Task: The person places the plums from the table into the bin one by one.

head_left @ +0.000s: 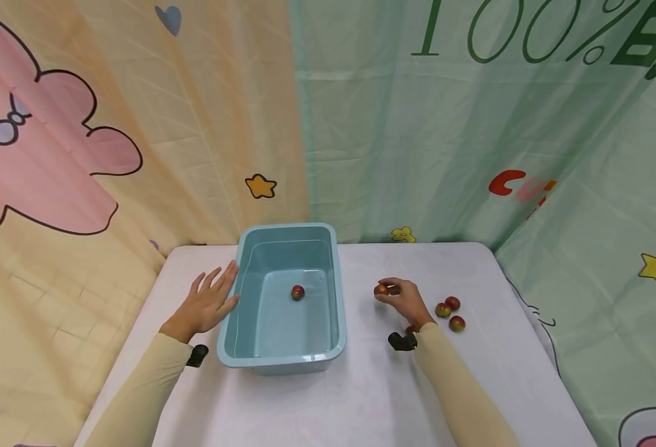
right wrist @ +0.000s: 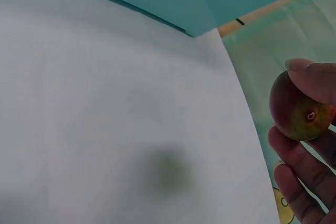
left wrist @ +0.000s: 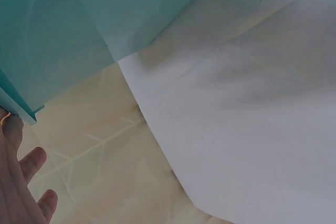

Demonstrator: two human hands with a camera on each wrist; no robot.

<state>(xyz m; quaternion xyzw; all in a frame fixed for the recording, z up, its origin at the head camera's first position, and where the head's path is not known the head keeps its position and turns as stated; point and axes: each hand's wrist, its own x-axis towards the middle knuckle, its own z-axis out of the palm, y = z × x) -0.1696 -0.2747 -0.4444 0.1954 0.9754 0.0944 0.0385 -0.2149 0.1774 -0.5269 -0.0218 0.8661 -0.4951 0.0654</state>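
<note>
A light blue plastic basin (head_left: 283, 361) stands on the table, with one small red-and-green fruit (head_left: 297, 292) on its floor. My left hand (head_left: 207, 304) rests its outstretched fingers against the basin's left rim; the left wrist view catches only part of that hand (left wrist: 16, 177). To the right of the basin, my right hand (head_left: 407, 303) pinches another round red-and-green fruit (right wrist: 295, 107) between thumb and fingers, above the table. Three similar fruits lie clustered right of that hand, among them a front one (head_left: 457, 323). Partly hidden by the right wrist is one more fruit (head_left: 410, 329).
White cloth covers the table (head_left: 373, 397). Printed curtains (head_left: 395, 143) hang behind it and along both sides. A black wrist camera (head_left: 402, 341) sits at the right wrist, and another (head_left: 197, 356) at the left.
</note>
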